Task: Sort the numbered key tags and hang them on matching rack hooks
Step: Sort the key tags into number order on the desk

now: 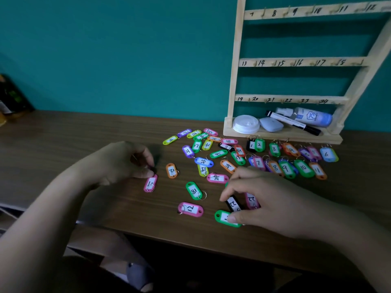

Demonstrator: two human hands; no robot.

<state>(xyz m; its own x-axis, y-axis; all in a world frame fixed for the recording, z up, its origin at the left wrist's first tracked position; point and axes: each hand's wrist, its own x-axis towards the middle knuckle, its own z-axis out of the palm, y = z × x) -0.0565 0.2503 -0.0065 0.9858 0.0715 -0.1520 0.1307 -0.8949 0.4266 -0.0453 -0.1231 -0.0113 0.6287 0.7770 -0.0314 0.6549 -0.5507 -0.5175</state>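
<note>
Right hand (264,199), lower right of frame, curled down on black tag (232,204): forefinger and thumb pinch it, thumb tip also on green tag (222,217). Left hand (124,161), centre left, fingertips pinched at upper end of pink tag (150,183), flat on desk (84,144). Tags look light, stiff plastic, likely slippery; best taken by edges or ring. Rack (234,81) upper right, well apart from both hands.

White lid (246,123), marker (294,123), spray bottle (311,116) lie together — teal wall (127,60) behind.
</note>
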